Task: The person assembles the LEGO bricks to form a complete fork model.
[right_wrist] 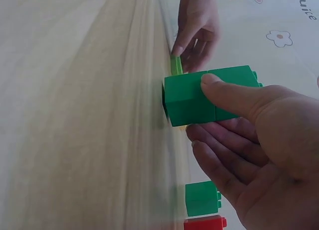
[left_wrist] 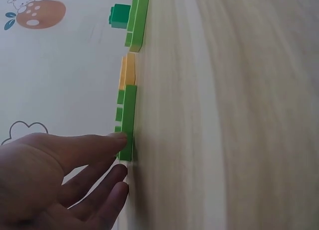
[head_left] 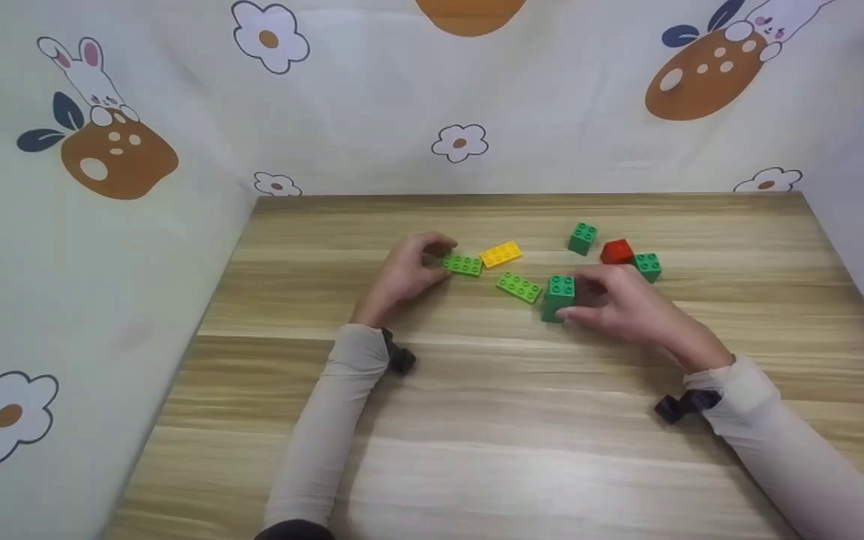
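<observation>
My left hand (head_left: 406,271) is at the left end of a flat light green brick (head_left: 463,265), pinching it with thumb and fingers; in the left wrist view the thumb lies over that end of the brick. A yellow brick (head_left: 501,254) sits at its other end. My right hand (head_left: 622,304) grips a stack of two green bricks (head_left: 558,298), one on top of the other, its thumb across the seam in the right wrist view. Just left of this stack lies a second flat light green brick (head_left: 518,287).
Behind the right hand stand a green brick (head_left: 583,238), a red brick (head_left: 616,252) and another green brick (head_left: 648,267). The wooden table (head_left: 477,420) meets a patterned cloth backdrop (head_left: 372,112) at its far edge and along its sides.
</observation>
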Demonstrator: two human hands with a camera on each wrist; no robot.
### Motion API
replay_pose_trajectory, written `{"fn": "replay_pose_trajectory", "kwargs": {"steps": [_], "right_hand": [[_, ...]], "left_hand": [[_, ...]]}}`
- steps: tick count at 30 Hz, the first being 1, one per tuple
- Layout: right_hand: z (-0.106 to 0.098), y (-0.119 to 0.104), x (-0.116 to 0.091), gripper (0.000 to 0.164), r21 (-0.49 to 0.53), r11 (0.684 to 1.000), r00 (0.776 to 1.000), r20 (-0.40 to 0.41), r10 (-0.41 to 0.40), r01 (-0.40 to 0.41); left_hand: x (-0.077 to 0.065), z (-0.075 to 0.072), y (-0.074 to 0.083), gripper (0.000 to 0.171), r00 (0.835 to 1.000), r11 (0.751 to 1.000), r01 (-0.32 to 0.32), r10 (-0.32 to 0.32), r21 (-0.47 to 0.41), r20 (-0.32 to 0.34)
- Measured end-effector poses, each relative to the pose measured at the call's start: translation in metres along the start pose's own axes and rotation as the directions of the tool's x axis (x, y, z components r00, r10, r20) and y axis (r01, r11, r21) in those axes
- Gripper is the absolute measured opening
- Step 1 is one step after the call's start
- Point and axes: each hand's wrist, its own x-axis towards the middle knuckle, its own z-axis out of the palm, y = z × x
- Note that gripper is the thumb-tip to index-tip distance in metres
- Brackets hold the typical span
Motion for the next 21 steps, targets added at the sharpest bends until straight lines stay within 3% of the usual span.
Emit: {"fn": "replay_pose_trajectory", "kwargs": {"steps": [9, 17, 21], "right_hand": [[-0.012, -0.007, 0.016, 0.038, 0.101, 0.993, 0.996, -0.042, 0.073, -0.069], [-0.011, -0.008, 0.047, 0.044, 0.125, 0.984, 0.987, -0.078, 0.139, -0.129], [-0.008, -0.006, 0.059, 0.056, 0.14, 0.975, 0.977, -0.1, 0.19, -0.175]], "left_hand": [[0.001, 0.002, 0.001, 0.041, 1.0, 0.999, -0.003, 0.003, 0.036, 0.008], [-0.004, 0.0, -0.003, 0.035, 1.0, 0.999, 0.012, -0.011, 0.032, -0.011], [-0.006, -0.001, -0.004, 0.035, 1.0, 1.0, 0.003, -0.003, 0.014, -0.001]]}}
